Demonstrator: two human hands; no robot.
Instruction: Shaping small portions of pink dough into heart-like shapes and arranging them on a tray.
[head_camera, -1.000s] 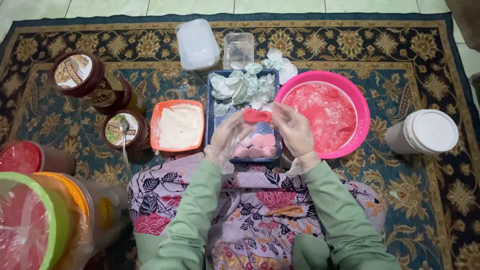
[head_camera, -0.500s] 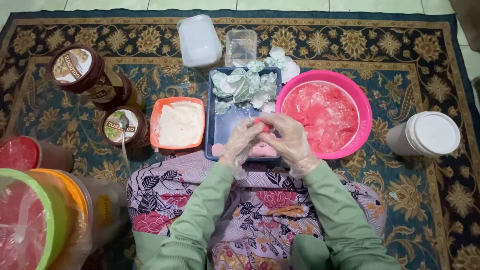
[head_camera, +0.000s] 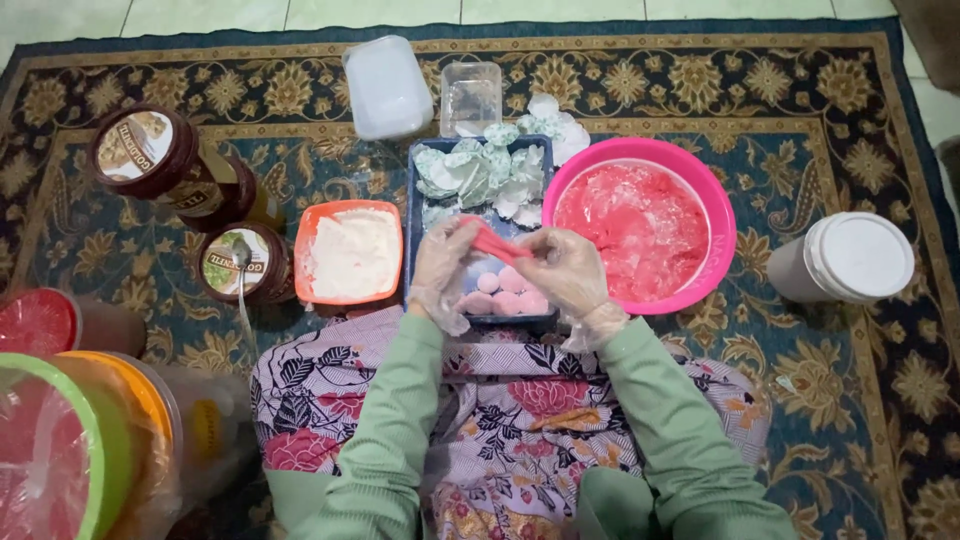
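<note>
Now, sprawling underneath everything, a dark blue patterned carpet (head_camera: 800, 110). Sitting right of centre, a round pink plastic basin (head_camera: 722, 228) of red dough. Lying between basin and orange rectangular tub (head_camera: 312, 222) of white flour, a dark blue rectangular tray (head_camera: 418, 228), carrying crumpled pale green paper cups (head_camera: 478, 172) at the far end and small pink dough balls (head_camera: 502, 292) at the near end. Hovering over those balls, left hand (head_camera: 445, 265) and right hand (head_camera: 565, 270), both in clear plastic gloves, fingers pinching together on a flattened red dough piece (head_camera: 497, 243), stretching it between them.
</note>
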